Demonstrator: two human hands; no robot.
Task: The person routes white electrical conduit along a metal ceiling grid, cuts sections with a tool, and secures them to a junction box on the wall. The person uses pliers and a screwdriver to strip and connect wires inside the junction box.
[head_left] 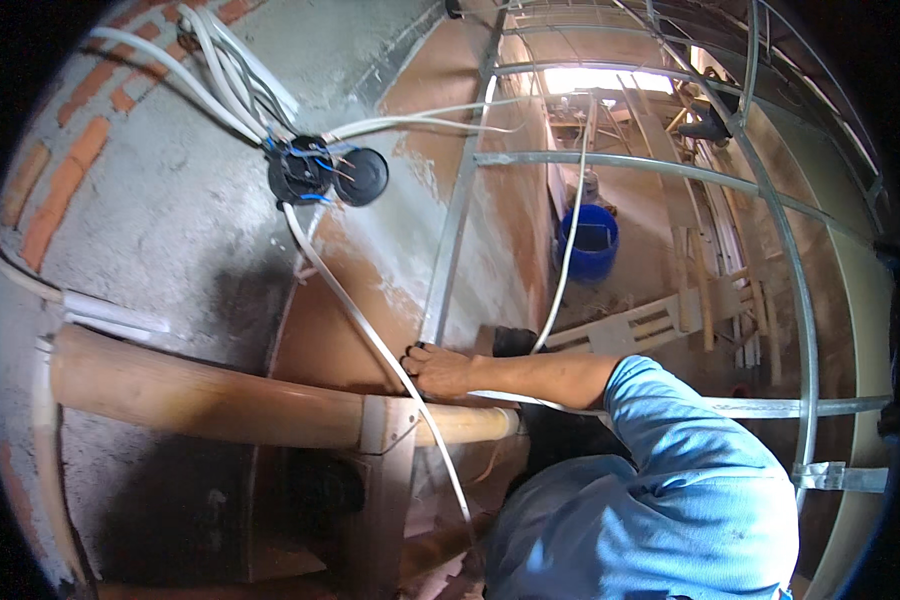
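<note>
My right arm, in a blue sleeve, reaches leftward across the middle. My right hand [438, 371] is at the round wooden rail [220, 395], beside the upright wooden post [385, 480] and just below the foot of a metal stud [452, 250]. Its fingers are bent, and what they grip, if anything, is hidden. A white cable [355, 315] runs down past the fingertips from a black round junction box [302, 170]. Below the rail, what looks like my left forearm [445, 545] shows dimly; its hand cannot be made out.
The box's round black lid [361, 177] hangs open beside blue wires. More white cables [232, 75] rise along the rough grey wall [160, 200]. Metal framing [620, 163] spans the right side. Far below stand a blue bucket [590, 243] and a pale wooden pallet [640, 325].
</note>
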